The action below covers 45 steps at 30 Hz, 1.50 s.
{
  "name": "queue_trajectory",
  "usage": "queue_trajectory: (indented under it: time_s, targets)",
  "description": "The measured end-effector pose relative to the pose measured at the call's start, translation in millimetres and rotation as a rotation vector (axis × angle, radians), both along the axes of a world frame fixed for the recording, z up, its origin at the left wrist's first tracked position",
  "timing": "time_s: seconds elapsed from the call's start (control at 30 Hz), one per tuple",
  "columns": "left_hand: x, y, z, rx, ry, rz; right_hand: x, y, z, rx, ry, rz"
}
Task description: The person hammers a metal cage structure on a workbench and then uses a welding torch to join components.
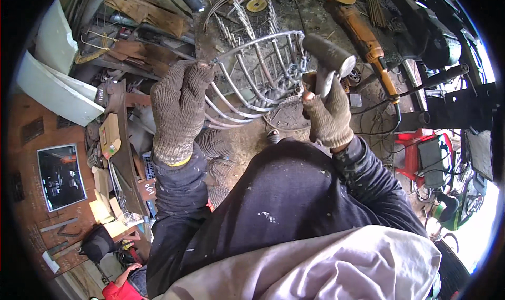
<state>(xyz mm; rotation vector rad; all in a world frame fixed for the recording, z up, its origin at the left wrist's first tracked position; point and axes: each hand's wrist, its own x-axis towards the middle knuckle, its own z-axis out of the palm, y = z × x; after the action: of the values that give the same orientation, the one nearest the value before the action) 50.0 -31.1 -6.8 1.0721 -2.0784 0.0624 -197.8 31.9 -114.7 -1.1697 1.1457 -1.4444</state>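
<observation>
My left hand (181,105), in a knitted grey-brown work glove, is closed on the left end of a rack of curved metal bars (263,37). Its ribs bow down from a long top bar, like an open basket. My right hand (332,116), gloved the same way, grips the handle of a hammer (332,56). The thick metal hammer head is raised beside the right end of the rack. A bare fingertip or thumb shows through the right glove.
An orange angle grinder (363,34) lies on the bench at the far right, near a bundle of rods (372,6). A yellow disc (256,5) and loose rods lie behind the rack. At right stands a red crate (407,166). A person in red (122,289) is at lower left.
</observation>
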Motion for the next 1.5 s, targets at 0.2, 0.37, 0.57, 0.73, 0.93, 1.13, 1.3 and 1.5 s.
queue_trajectory:
  time_s: [0.2,0.37,0.57,0.73,0.93,1.13,1.3,1.5]
  targets:
    - [0.6,10.4,9.8,0.345,0.119,0.106,-3.1,-19.3,-6.2,0.089,-0.100,-0.143]
    - [7.9,9.6,4.7,0.097,-0.131,-0.023,-11.0,-23.1,-15.3,0.080,-0.024,-0.118]
    - [16.7,0.9,-5.7,-0.245,-0.394,-0.080,-8.3,-23.5,-26.8,0.126,-0.019,-0.131]
    - [10.9,10.5,-7.7,0.301,0.034,-0.049,-7.7,-19.1,-19.1,0.215,-0.079,-0.080]
    - [-0.8,18.1,8.8,0.388,0.073,-0.068,-5.5,-20.1,-30.3,0.144,0.034,-0.133]
    - [-17.5,20.3,5.2,0.300,0.085,0.018,-2.6,6.9,-11.9,-0.149,0.004,-0.015]
    - [-25.7,25.8,10.6,0.012,-0.173,0.133,5.9,13.6,6.1,-0.379,0.346,0.177]
    - [-23.3,25.9,9.9,0.034,-0.271,0.247,0.7,32.1,28.2,-0.254,-0.124,0.269]
